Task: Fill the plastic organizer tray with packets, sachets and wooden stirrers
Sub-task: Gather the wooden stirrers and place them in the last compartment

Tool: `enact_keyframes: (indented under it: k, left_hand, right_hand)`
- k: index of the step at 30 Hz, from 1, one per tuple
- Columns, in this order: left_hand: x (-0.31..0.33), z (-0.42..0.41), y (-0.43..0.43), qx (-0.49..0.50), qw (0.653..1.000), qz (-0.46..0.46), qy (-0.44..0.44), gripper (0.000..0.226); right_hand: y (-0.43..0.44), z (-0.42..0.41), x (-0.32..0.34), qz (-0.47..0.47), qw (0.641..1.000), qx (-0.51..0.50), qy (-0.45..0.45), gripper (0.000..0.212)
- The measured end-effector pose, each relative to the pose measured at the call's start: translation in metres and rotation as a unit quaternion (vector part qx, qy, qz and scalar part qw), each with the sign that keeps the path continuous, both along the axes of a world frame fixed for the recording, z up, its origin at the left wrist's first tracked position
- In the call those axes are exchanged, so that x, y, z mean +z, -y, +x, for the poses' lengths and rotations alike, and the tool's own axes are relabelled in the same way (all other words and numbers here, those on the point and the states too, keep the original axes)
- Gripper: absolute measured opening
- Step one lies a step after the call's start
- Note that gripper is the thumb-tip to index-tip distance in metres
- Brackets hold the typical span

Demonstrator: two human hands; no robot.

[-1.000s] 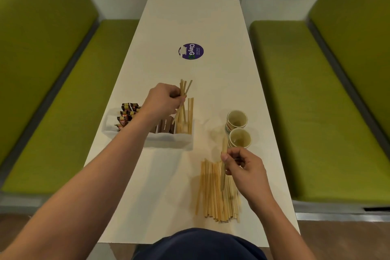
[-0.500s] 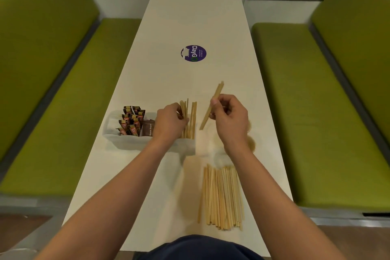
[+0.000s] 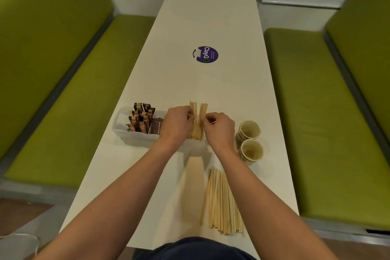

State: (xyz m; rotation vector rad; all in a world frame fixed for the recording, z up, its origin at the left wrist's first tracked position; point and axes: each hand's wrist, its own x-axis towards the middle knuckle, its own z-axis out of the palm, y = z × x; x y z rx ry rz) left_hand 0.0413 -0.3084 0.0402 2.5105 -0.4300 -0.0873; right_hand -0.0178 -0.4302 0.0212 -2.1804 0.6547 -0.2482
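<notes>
1. Both hands now meet at the upright stirrers (image 3: 198, 121) in the tray (image 3: 126, 133)'s right end; right hand (image 3: 219, 127) has dropped.
2. Left hand (image 3: 178, 124) and right pinch them.
3. Two cups (image 3: 250, 140); one loose stirrer pile (image 3: 221, 200).

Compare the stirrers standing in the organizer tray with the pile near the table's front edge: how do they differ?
The stirrers in the tray stand upright in the right-end compartment; the loose pile of stirrers lies flat on the table. The tray bunch is flanked by the left hand and right hand; the pile is untouched. The pile looks like the larger group. Both are the same pale wooden sticks.
</notes>
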Motion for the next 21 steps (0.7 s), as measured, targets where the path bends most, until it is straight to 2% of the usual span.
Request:
enact_keyframes:
  k: [8,13,16,18,21]
  left_hand:
    - [0.008,-0.023,-0.012,-0.008,0.998,-0.055,0.023,0.022]
    - [0.011,-0.077,-0.021,-0.019,0.995,-0.088,-0.053,0.015]
    - [-0.001,-0.113,-0.022,-0.033,0.987,-0.084,-0.134,0.015]
    - [-0.014,-0.136,-0.021,-0.045,0.983,-0.056,-0.17,0.016]
    - [-0.031,-0.161,-0.016,-0.054,0.976,-0.008,-0.209,0.024]
  right_hand:
    - [0.003,-0.026,0.012,-0.016,1.0,0.018,-0.001,0.023]
    - [0.001,-0.093,0.032,0.036,0.998,0.042,0.013,0.012]
    - [0.012,-0.142,0.016,0.018,0.998,0.03,-0.049,0.012]
    - [0.024,-0.171,-0.002,-0.024,0.994,0.011,-0.111,0.024]
    - [0.033,-0.199,-0.019,-0.011,0.985,-0.015,-0.17,0.035]
